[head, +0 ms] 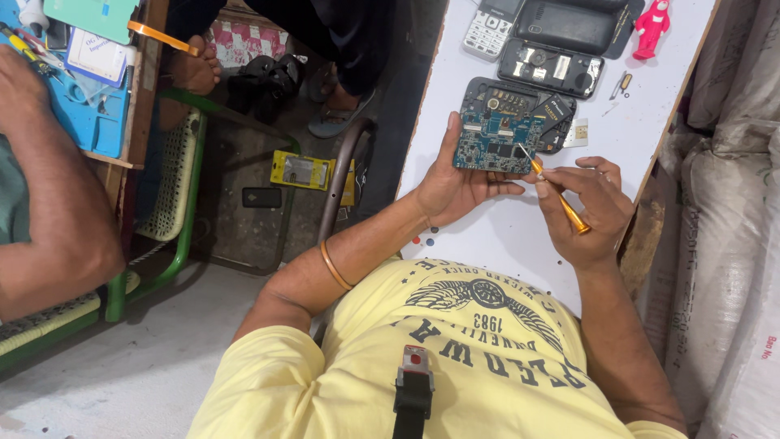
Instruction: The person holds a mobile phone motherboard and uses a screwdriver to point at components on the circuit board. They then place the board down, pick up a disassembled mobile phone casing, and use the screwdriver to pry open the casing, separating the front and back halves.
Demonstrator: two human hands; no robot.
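My left hand (455, 180) holds a blue circuit board (497, 136) by its left edge, above the white table (520, 236). My right hand (589, 207) grips an orange-handled screwdriver (561, 199), its tip touching the board's lower right corner. Just beyond the board lie a dark phone frame (561, 114), an opened black phone body (551, 67), a white keypad (487, 34) and a black back cover (569, 24).
A small red figurine (652, 26) and a tiny screwdriver (621, 84) lie at the table's far right. White sacks (731, 244) stack along the right. Another person's arm (49, 211) is at the left by a blue work mat (89, 97); a green chair (175, 187) stands nearby.
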